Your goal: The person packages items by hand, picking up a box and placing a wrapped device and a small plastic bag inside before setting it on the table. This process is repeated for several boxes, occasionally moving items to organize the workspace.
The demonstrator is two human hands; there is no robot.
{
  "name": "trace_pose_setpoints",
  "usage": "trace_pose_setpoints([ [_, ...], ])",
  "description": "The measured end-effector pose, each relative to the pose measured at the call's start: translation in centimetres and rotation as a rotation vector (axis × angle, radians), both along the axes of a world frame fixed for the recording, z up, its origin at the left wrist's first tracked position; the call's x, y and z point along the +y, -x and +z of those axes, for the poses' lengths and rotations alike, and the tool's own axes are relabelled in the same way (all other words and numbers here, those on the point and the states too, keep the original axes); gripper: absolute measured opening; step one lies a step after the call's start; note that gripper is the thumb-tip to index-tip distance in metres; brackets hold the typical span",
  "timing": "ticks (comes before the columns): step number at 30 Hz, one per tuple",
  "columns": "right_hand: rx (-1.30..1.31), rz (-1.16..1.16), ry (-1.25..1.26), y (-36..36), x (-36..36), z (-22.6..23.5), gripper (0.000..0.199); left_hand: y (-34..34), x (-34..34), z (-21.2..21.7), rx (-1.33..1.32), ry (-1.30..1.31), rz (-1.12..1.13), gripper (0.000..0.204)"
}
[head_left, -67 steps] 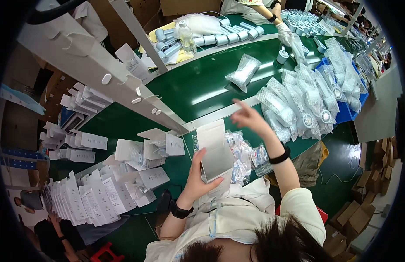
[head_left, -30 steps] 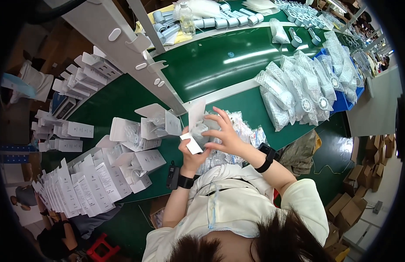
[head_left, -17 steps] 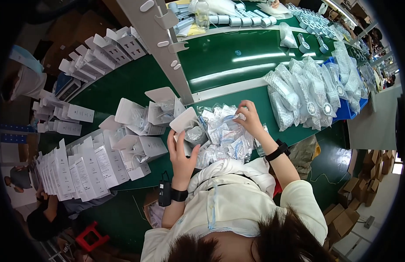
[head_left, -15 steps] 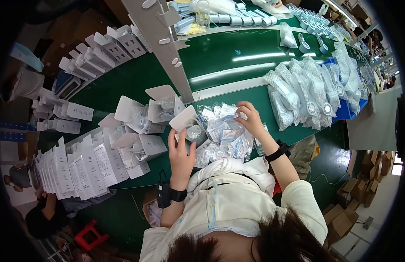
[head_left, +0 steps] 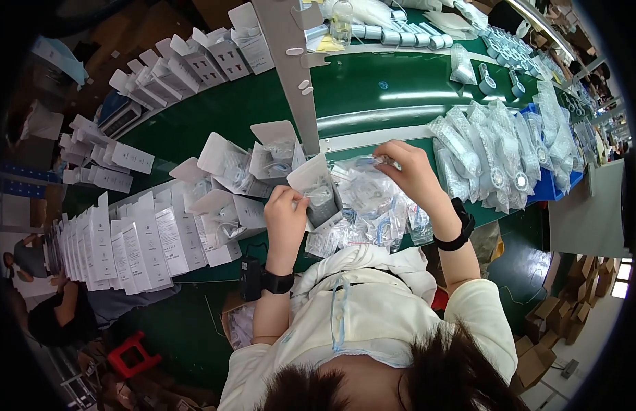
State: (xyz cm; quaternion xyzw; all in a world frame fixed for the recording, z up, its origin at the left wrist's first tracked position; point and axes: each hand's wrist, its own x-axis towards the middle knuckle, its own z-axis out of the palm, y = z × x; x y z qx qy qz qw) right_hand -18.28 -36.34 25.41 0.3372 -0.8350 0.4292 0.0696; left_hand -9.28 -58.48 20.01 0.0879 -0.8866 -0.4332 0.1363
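Note:
My left hand [head_left: 286, 220] grips the near left edge of an open white box [head_left: 323, 225], fingers curled at its rim. The box's lid flap [head_left: 308, 172] stands up, and a clear-wrapped greyish item [head_left: 322, 198] sits inside. Just right of it, my right hand [head_left: 408, 168] pinches the top of a clear plastic bag [head_left: 367, 193]; its contents are hard to make out. The bag is over a pile of small clear packets [head_left: 373, 229] with white and blue parts. Left of the box stand several open boxes [head_left: 229, 166] with bagged items inside.
Closed white boxes [head_left: 143, 250] stand in a row at the left. Bubble-wrapped devices [head_left: 486, 147] lie at the right by a blue bin [head_left: 554, 185]. A metal post [head_left: 297, 89] rises behind the box. More devices [head_left: 400, 34] lie on the far green bench [head_left: 373, 75].
My right hand has lifted and now holds up a clear bag over the packets. My left hand's fingers, spread beside the box before, have curled onto its edge. The whole view has shifted slightly.

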Motion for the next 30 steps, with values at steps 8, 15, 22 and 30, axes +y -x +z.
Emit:
trace_pose_setpoints([
  [8, -0.007, -0.283, -0.143, -0.5, 0.0, -0.1, 0.024, -0.2, -0.4, -0.4, 0.078, 0.016, 0.043, 0.014],
  [15, 0.191, 0.513, -0.029, -2.3, -5.1, 0.2, 0.025, -0.1, -0.6, 0.0, 0.018, -0.044, -0.021, 0.012],
  [22, 0.421, 0.798, -0.495, -1.6, -6.8, -4.2, 0.035, 0.0, -0.7, -0.7, 0.064, -0.024, -0.016, 0.01],
  [30, -0.198, 0.257, 0.152, -5.1, -6.3, -11.1, 0.089, -3.7, -1.0, 2.4, 0.088, -0.205, 0.12, 0.008],
])
